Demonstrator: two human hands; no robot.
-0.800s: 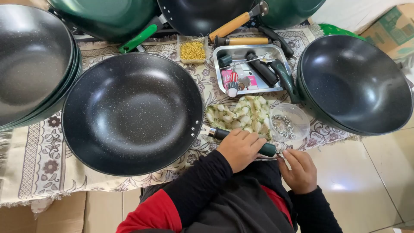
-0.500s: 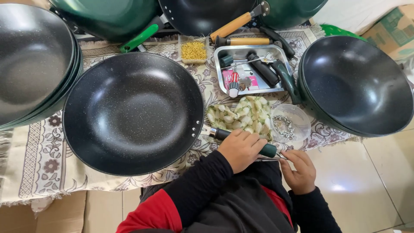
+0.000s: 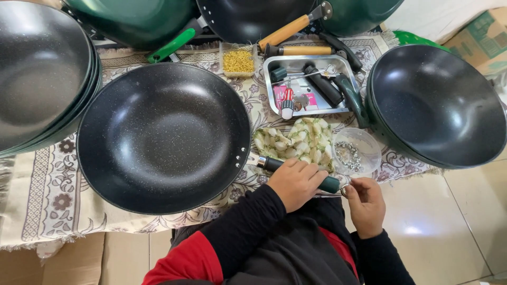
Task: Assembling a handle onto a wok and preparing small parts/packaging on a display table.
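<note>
A brown cardboard box (image 3: pixel 483 39) with green printed panels sits at the upper right corner (partly cut off); a pink-and-red card (image 3: pixel 311 98) lies in the metal tray (image 3: pixel 274 108).

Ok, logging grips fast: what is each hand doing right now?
Left hand: closed around the dark green pan handle.
Right hand: fingers pinched at the handle's end; what it holds cannot be told.
</note>
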